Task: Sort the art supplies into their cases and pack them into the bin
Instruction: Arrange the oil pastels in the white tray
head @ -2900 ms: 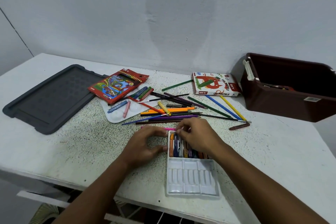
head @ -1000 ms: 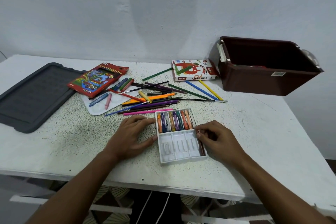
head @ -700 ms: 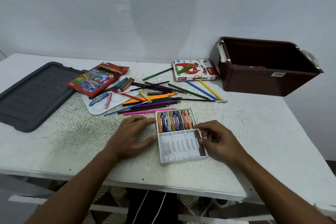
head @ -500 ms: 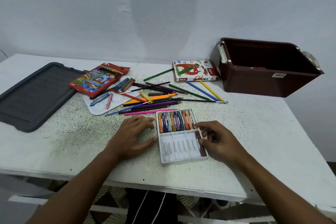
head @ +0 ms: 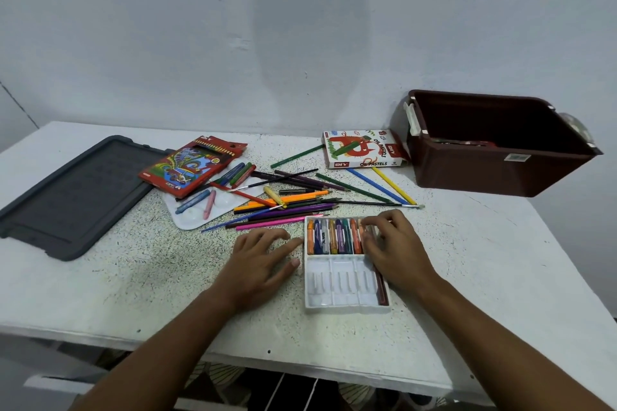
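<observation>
Speckled white table (head: 133,277) runs up to a pale wall, and I lean over its near edge. My left hand (head: 260,264) lies flat on the tabletop just left of the white pastel tray (head: 344,297), fingers straight and spread, the fingertips touching the tray's left wall. My right hand (head: 394,250) reaches over the tray's far right corner with fingers curled down onto the last pastels in the row; whether they pinch one I cannot tell. The oil pastels (head: 334,237) fill the far half of the tray side by side; the near half holds one dark brown pastel (head: 381,287) along its right wall. Just beyond the tray lies a scatter of colored pencils (head: 293,207) and thin brushes, partly over a white paint palette (head: 193,217). A red pencil box (head: 190,167) rests on the palette's far left, beside a gray bin lid (head: 73,197). The oil pastels box (head: 360,148) sits far right, just beside the brown bin (head: 494,157).
</observation>
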